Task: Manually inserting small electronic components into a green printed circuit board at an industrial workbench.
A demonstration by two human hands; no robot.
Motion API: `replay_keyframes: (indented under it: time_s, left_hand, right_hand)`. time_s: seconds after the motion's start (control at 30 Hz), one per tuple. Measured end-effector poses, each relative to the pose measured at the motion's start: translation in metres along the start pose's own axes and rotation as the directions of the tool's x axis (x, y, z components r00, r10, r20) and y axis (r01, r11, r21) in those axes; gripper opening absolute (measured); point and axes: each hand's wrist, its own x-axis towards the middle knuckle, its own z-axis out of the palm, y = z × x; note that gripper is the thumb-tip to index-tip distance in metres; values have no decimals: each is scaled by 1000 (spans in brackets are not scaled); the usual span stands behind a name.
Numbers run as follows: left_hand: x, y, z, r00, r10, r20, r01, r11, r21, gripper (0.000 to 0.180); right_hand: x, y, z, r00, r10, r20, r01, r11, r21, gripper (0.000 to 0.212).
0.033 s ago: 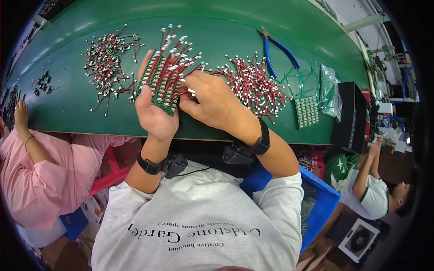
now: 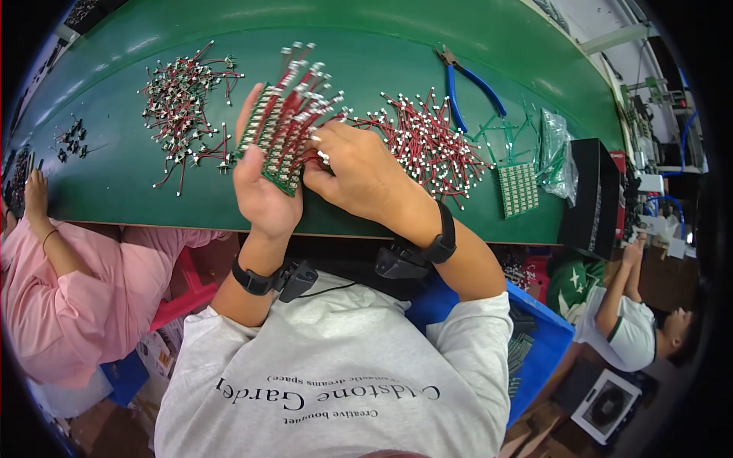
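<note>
My left hand (image 2: 263,191) grips a green circuit board panel (image 2: 267,137) by its edges, tilted up above the table. Rows of small white sockets cover the panel, and many red-and-black cables with white plugs (image 2: 305,91) stand out from it. Against the panel's right side, my right hand (image 2: 355,168) is closed, thumb and fingers pinched around a short cable with a white plug (image 2: 323,158). The fingertips partly hide where that cable meets the panel.
On the green table (image 2: 343,221) lie a loose cable pile (image 2: 431,145), small boards with cables (image 2: 179,99), blue-handled cutters (image 2: 477,84), green strips (image 2: 508,130), another panel (image 2: 519,191), a clear bag (image 2: 553,153) and a black box (image 2: 592,195). Co-workers sit at both sides.
The panel and its cables have shifted slightly right and tilted a little in my left hand. My right hand has hardly moved.
</note>
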Motion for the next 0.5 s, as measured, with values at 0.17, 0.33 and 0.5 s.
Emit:
replay_keyframes:
  time_s: [0.17, 0.33, 0.5]
  left_hand:
    - [-2, 1, 1, 1000, -18, 5, 17, 997, 75, 72]
    - [-1, 4, -1, 997, -59, 40, 59, 998, -14, 74]
    - [-3, 3, -2, 998, -67, 12, 68, 998, -8, 74]
  right_hand:
    - [0, -8, -2, 999, -23, 28, 25, 998, -64, 21]
    - [-1, -5, -1, 999, -34, -8, 33, 994, -101, 21]
    - [-2, -3, 10, 989, -130, -67, 122, 986, -112, 25]
